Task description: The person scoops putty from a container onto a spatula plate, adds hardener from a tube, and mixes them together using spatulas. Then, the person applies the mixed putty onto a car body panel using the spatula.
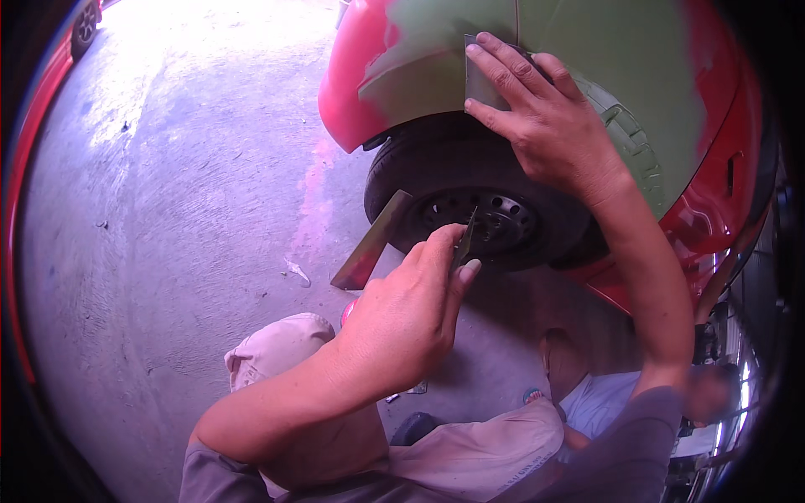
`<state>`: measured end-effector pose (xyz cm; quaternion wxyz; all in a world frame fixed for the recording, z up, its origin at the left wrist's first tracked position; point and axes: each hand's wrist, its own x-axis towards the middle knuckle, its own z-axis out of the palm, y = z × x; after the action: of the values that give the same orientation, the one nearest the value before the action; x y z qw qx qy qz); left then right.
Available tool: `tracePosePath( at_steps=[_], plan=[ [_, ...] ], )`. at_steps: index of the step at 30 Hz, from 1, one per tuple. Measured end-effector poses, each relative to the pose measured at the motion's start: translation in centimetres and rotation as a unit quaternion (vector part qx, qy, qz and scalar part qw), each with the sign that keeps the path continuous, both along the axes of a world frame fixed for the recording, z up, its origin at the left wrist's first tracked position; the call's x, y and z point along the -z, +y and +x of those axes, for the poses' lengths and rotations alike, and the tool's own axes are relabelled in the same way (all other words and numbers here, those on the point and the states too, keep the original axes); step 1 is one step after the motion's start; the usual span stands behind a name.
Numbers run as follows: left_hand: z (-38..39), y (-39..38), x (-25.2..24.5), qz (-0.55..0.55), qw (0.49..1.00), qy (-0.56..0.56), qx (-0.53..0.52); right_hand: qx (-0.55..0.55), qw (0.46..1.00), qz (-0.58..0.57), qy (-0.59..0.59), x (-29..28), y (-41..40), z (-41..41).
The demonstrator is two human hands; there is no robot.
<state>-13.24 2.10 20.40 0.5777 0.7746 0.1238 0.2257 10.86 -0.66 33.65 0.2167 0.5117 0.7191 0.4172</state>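
Note:
My left hand (409,302) pinches a thin, dark pointed plate (466,242), seen nearly edge-on in front of the wheel. Above it, my right hand (534,113) presses a grey rectangular sheet (483,82) against the green-coated car body panel (427,75) over the wheel arch; the fingers cover much of the sheet. Pink-red paint (346,82) borders the green area. Below the arch sits a black tyre (402,163) on a dark steel wheel rim (503,210). A flat, olive and reddish strip (372,244) slants beside the tyre; whether it touches is unclear.
Another person in a light blue shirt (594,402) is close on my right. A red car (44,126) stands along the left edge. The concrete floor (176,220) bears a small white scrap (297,271) and a reddish stain (312,188). My knee (283,346) is near my left forearm.

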Motion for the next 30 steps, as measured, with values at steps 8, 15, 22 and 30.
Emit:
tracePosePath(
  at_steps=[8,15,22,30],
  plan=[
    [0.24,-0.13,0.16,0.000,1.000,0.002,0.013,0.012,0.999,-0.030,0.004,-0.54,0.75,0.70],
    [0.54,-0.37,0.23,0.003,1.000,0.014,0.020,0.013,0.999,-0.038,-0.006,-0.39,1.08,0.76],
    [0.78,-0.80,0.04,0.020,0.999,0.016,0.023,-0.004,0.999,-0.028,-0.025,-0.35,0.87,0.82],
    [0.61,-0.72,-0.24,0.002,0.999,0.026,0.027,0.014,1.000,-0.013,-0.008,0.21,0.76,0.48]
  ],
)
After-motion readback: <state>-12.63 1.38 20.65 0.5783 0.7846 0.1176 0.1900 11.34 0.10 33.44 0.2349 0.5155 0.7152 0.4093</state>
